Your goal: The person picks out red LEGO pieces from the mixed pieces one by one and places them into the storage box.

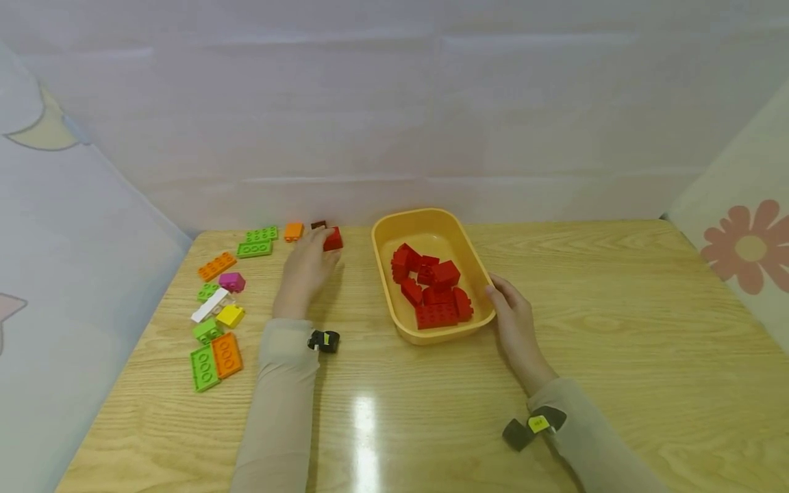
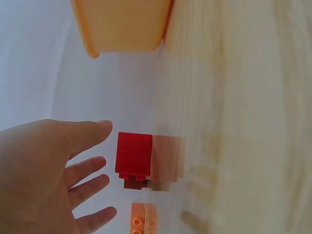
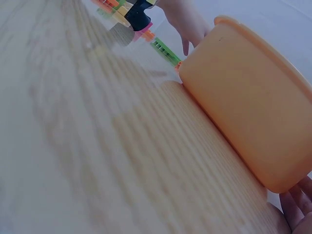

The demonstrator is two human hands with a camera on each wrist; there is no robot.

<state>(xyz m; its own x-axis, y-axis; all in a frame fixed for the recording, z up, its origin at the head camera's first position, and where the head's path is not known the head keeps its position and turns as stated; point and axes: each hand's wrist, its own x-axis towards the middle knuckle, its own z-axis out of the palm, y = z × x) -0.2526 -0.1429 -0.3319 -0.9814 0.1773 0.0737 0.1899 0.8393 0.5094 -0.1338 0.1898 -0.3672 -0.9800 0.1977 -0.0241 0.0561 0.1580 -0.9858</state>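
Observation:
My left hand reaches to the back of the table beside a red toy brick. In the left wrist view its fingers are spread and loosely extended, with a small gap to the red brick. A dark brown brick is just behind the red one. My right hand holds the yellow-orange plastic bin at its near right corner, thumb at the rim. Several red bricks lie inside that bin. The right wrist view shows the bin's outer wall and part of the right fingers.
Along the left side of the wooden table lie loose bricks: an orange brick, a green plate, a magenta brick, a white brick, a yellow brick and others. A pale curtain-like wall stands behind.

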